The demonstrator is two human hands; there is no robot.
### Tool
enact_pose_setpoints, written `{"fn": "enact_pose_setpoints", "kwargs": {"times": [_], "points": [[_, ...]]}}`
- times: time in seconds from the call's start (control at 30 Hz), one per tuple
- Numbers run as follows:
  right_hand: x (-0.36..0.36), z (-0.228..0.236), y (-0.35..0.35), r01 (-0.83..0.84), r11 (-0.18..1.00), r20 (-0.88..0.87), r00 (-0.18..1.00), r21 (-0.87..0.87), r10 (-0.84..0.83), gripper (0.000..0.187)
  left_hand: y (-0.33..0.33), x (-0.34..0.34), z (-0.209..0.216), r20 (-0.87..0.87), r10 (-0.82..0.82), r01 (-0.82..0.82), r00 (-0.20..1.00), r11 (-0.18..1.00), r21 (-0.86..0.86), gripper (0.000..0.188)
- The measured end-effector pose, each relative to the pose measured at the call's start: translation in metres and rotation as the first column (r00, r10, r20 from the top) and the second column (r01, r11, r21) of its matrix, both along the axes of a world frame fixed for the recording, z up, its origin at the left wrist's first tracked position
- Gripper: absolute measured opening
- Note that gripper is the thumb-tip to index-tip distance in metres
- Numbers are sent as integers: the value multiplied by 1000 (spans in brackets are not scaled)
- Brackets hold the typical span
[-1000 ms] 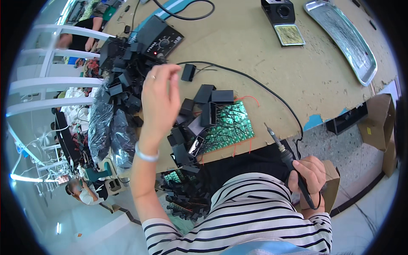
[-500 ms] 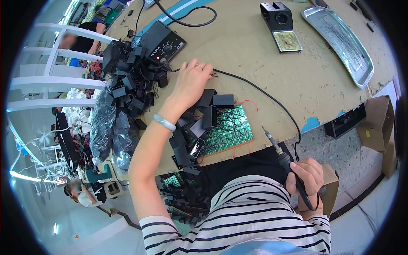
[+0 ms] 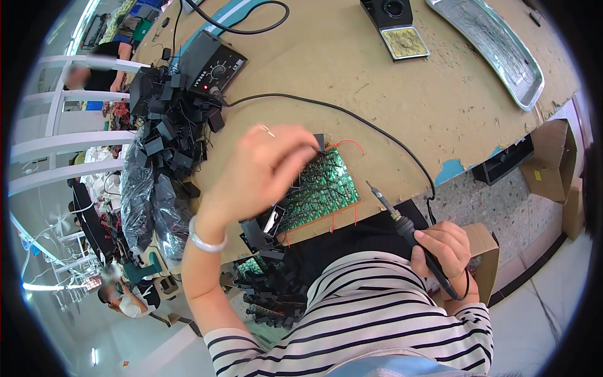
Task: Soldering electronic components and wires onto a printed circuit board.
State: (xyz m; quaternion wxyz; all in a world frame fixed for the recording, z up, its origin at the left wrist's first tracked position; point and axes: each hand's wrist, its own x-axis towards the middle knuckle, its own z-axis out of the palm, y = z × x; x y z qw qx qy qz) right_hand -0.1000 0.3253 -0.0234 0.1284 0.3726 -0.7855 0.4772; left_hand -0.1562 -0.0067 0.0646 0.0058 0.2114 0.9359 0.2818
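My right hand (image 3: 445,250) is closed around the handle of a soldering iron (image 3: 408,229), whose bare tip points up and left at the table's near edge. My left hand (image 3: 260,163) is blurred, with its fingers bent down beside a small black box (image 3: 321,142). Whether the fingertips grip that box cannot be made out. Under and beside that hand lies a green circuit board panel (image 3: 342,185) with many black wires across it and red wires at its edges. More black plastic boxes (image 3: 256,234) rest at the panel's left end, partly hidden by my left hand.
A black soldering station (image 3: 210,66) stands at the back left, its cable (image 3: 358,113) crossing the table to the iron. Beside it are heaped black boxes with wires (image 3: 166,129). A sponge holder (image 3: 405,43) and metal tray (image 3: 496,50) sit far right. Cardboard boxes (image 3: 549,163) flank the table.
My left hand has come back from near the soldering station to the boxes on the panel. My right hand still holds the soldering iron. The whole view has shifted slightly.
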Motion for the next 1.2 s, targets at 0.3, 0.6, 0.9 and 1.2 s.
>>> {"fn": "enact_pose_setpoints", "kwargs": {"times": [0.3,0.6,0.9,1.2], "points": [[0,-5,-7,-28,999,9,1000,-15,28,31,25,1,-32,93,-191,206,977,957,-202,6],[-6,-18,-17,-31,998,5,1000,-61,31,31,31,-4,-35,152,-201,234,968,941,-245,8],[-9,-19,-23,-39,997,-15,999,-68,38,32,35,-7,-34,197,-218,273,956,906,-323,9],[-10,-18,-23,-66,997,-52,997,-32,64,31,44,-8,-33,172,-250,297,953,888,-350,9]]}}
